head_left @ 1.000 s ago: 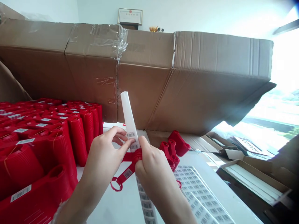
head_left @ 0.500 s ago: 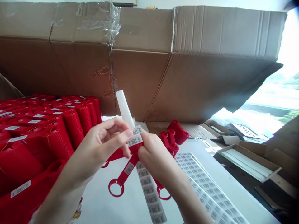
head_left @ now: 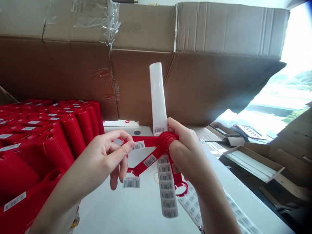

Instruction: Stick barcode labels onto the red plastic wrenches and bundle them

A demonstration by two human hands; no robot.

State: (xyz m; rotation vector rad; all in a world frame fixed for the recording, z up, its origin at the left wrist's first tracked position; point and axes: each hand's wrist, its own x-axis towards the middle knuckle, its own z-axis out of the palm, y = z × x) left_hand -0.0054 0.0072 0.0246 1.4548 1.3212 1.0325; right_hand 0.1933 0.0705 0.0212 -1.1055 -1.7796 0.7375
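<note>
Two hands up, red moulded plastic piece (head_left: 148, 152) held between them, just R of stacked red ribbed mouldings (head_left: 73, 136) and above white tabletop (head_left: 102, 211). R hand (head_left: 187, 152) closed firmly round ribbed hub (head_left: 167, 139), fingers wrapped over it. L hand (head_left: 104, 156) half open, thumb and fingers curled near far end of piece; exact contact can't tell. Loose barcode label (head_left: 131, 182) sits just below L fingers (head_left: 114, 180); what it's stuck to, can't tell. Arm label (head_left: 149, 160) already on one red arm. White roll core (head_left: 158, 94) stands behind hub, barcode strip (head_left: 167, 185) dropping down from it; whether R hand also pinches core, can't tell. Handling: piece looks light, thin arms prob. flex; hub looks stiffest, ribs give best purchase, so take hold there, not by end rings. Strip soft, likely slick on backing.
</note>
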